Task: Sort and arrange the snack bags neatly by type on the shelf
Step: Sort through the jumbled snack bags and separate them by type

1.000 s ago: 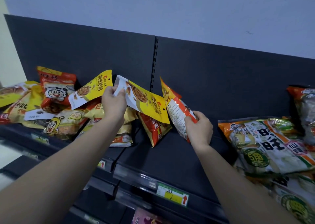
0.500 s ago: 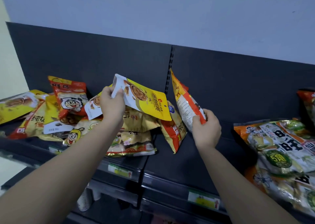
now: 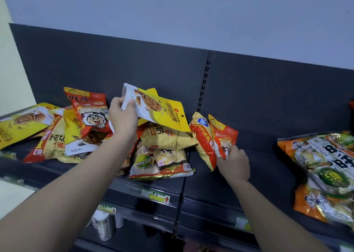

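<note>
We are lowering the orange bag (image 3: 223, 134), pinched in our right hand (image 3: 234, 162), beside the red bag (image 3: 202, 139) to start a row, left hand (image 3: 123, 119) still gripping the pouch (image 3: 162, 115).

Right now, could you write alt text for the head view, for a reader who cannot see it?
A person's left hand holds a yellow pouch above a jumbled pile of snack bags, while the right hand grips an orange-red bag on the dark shelf. Larger orange bags lie at right.
</note>
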